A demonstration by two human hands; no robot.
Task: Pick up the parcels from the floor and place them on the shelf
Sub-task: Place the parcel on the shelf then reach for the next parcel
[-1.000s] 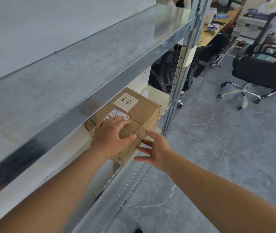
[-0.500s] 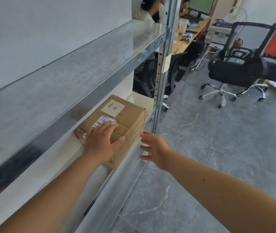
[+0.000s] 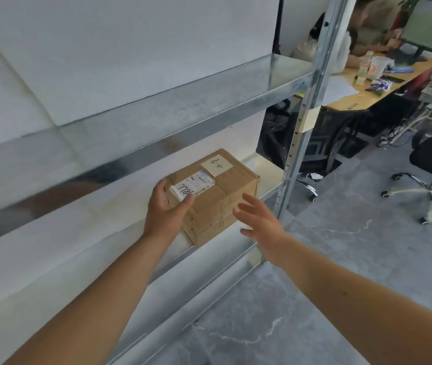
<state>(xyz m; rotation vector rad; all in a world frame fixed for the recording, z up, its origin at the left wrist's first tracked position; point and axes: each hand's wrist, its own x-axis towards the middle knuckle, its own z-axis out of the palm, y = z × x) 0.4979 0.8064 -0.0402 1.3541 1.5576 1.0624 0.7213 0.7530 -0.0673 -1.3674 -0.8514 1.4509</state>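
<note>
One brown cardboard parcel (image 3: 220, 196), box-shaped with taped seams, lies flat on a smooth deck of the dull galvanised steel shelf (image 3: 268, 184). It bears two paper labels, a plain handwritten one (image 3: 216, 163) and a printed one (image 3: 191, 187). We count two bare hands, both slack and gripping nothing. The left hand (image 3: 166, 209) cups the parcel's near left corner, thumb by the printed label. The right hand (image 3: 262, 222) hangs with fingers splayed just off the near face.

A cardboard parcel (image 3: 220, 198) lies flat on the metal shelf (image 3: 91, 241), near its front edge, left of the upright post (image 3: 297, 143).
</note>
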